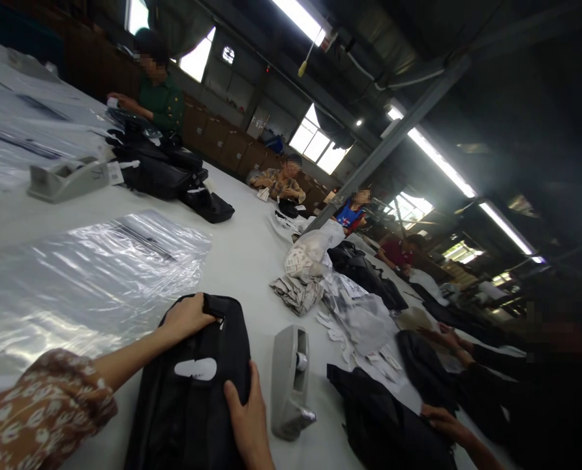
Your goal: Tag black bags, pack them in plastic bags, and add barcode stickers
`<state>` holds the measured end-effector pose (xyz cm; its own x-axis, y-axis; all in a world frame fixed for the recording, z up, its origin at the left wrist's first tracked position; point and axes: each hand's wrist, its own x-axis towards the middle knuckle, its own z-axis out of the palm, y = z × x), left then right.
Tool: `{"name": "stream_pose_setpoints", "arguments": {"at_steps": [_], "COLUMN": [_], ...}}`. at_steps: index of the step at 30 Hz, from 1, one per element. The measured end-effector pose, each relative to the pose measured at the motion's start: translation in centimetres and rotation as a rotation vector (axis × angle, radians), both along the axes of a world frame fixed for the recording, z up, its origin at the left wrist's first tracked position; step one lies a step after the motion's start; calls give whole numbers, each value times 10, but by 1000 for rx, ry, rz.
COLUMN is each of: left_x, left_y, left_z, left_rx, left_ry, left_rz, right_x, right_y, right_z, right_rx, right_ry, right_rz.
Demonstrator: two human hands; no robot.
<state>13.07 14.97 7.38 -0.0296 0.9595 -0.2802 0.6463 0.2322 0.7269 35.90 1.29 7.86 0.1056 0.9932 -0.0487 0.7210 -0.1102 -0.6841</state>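
Note:
A black bag (193, 405) lies on the white table in front of me, a white oval-ended tag (196, 369) on its front. At its top end my left hand (188, 318) is closed by the handle, the fingertips partly hidden. My right hand (250, 418) grips the bag's right side, thumb on the front and fingers along the edge. Just right of the bag stands a grey tape dispenser (289, 385).
Clear plastic bags (95, 281) lie at left, beyond them another tape dispenser (70, 179) and a pile of black bags (158, 170). Crumpled plastic and paper (301, 287) fill the centre right. A co-worker's hand (447, 424) touches a black bag (389, 418); several people sit along the table.

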Motion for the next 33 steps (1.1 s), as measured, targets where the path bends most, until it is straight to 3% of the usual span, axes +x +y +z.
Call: {"name": "stream_pose_setpoints", "arguments": {"at_steps": [3,6,8,10,12,15,18,21,26,29,32,33], "left_x": [3,4,5,5,7,11,11,0,-38,-58,-62,-61], "left_y": [-1,-8,-16,-24,-29,-29,-26,-25,-40,-82,-145,-162], "left_z": [-2,-4,-6,-8,-9,-8,-4,3,28,45,43,36], "left_rx": [30,55,72,71,48,0,-31,-40,-8,114,279,549], "left_ry": [29,9,-4,-8,-4,-15,-66,-152,-262,-190,-38,157], "left_rz": [-18,-87,-127,-128,-103,-87,-111,-173,-242,-141,-135,-247], "right_x": [-11,-26,-29,-26,-22,-25,-48,-72,-75,-66,-60,-60], "right_y": [-13,-50,-74,-83,-67,-12,41,63,62,65,69,73], "right_z": [-30,-69,-86,-80,-52,3,27,15,-7,-8,-18,-26], "right_rx": [22,89,142,202,285,374,350,248,221,201,181,222], "right_ry": [32,-12,-25,-31,-42,-5,6,-61,-159,-132,-103,-119], "right_rz": [-70,-152,-193,-192,-136,18,202,354,365,406,369,303]}}
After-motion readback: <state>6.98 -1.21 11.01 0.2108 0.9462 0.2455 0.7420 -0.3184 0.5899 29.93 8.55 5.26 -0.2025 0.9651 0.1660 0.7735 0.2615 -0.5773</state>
